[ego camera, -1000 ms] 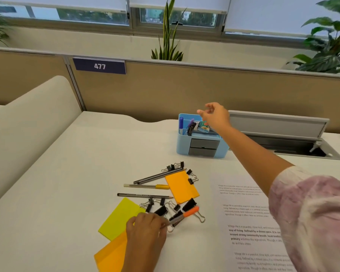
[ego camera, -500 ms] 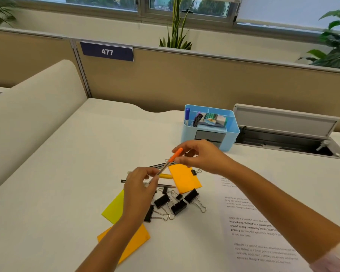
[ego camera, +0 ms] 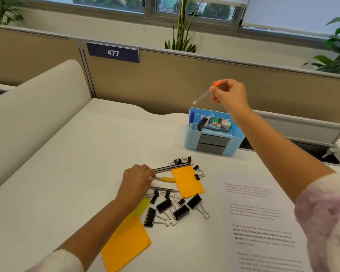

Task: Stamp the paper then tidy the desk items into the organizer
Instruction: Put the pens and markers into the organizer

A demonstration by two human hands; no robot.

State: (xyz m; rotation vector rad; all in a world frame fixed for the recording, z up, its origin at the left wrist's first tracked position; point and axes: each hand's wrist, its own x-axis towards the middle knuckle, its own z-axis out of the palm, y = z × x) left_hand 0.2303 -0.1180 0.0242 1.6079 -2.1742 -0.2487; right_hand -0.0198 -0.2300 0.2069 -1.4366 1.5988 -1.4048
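My right hand pinches an orange-capped pen in the air, just above the blue organizer. The organizer holds a purple marker, a stamp and small boxes. My left hand lies over the loose pens on the desk, its fingers curled at the yellow-grip pen; whether they hold it I cannot tell. Two dark pencils lie just behind that pen and another pencil just in front. Several black binder clips and orange sticky notes surround them. The printed paper lies at the right.
A second orange note pad and a yellow one lie near my left forearm. An open cable tray sits behind the organizer at right. A tan partition with a "477" sign closes the desk's far edge.
My right hand took the orange-capped pen from my left hand and lifted it up over the organizer. My left hand dropped back down onto the pens on the desk.
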